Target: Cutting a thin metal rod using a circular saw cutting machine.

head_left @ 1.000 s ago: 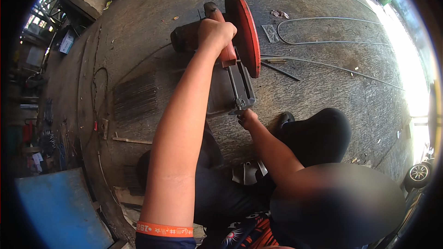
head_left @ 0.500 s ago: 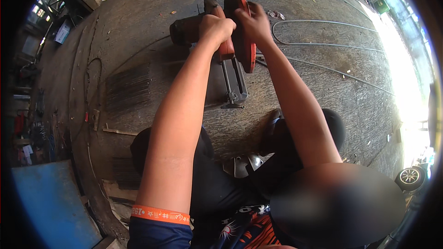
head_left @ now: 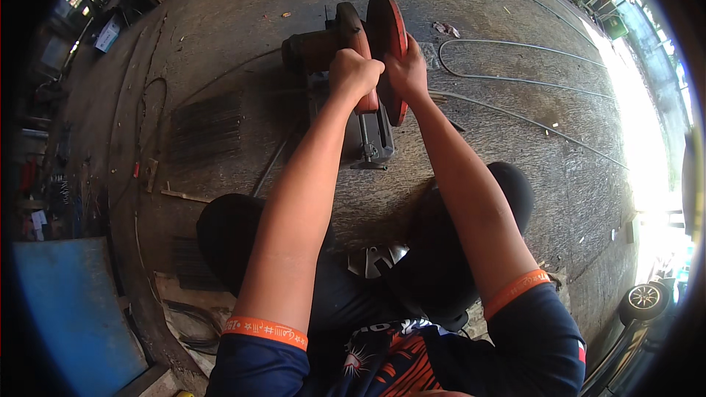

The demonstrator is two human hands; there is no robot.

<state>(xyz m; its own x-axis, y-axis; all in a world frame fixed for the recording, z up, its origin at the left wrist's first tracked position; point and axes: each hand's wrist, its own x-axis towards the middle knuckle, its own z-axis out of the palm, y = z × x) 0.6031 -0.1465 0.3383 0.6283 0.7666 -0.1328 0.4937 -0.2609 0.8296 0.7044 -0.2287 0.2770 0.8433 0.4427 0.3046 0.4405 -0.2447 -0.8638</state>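
A chop saw with a dark motor (head_left: 309, 51) and a red blade guard (head_left: 356, 26) stands on the floor in front of me. My left hand (head_left: 356, 73) is closed at the middle of the guard; what its fingers grip is hidden. To its right, a large round red disc (head_left: 385, 18) is upright and slightly tilted. My right hand (head_left: 409, 72) holds this disc at its right side, with part of the hand over its face. Below both hands extends the saw's grey base (head_left: 383, 148), with a clamp screw (head_left: 365, 140) along it.
Dark thin rods (head_left: 206, 129) lie in a bundle left of the saw. A cable loop (head_left: 515, 42) runs across the floor at right. My bent knees (head_left: 507, 187) flank the near side. A blue sheet (head_left: 73, 301) is at lower left, and a vehicle wheel (head_left: 644, 296) at lower right.
My right hand has shifted down along the disc's right side, its fingers less over the rim. My left hand remains at the guard. The view has shifted slightly.
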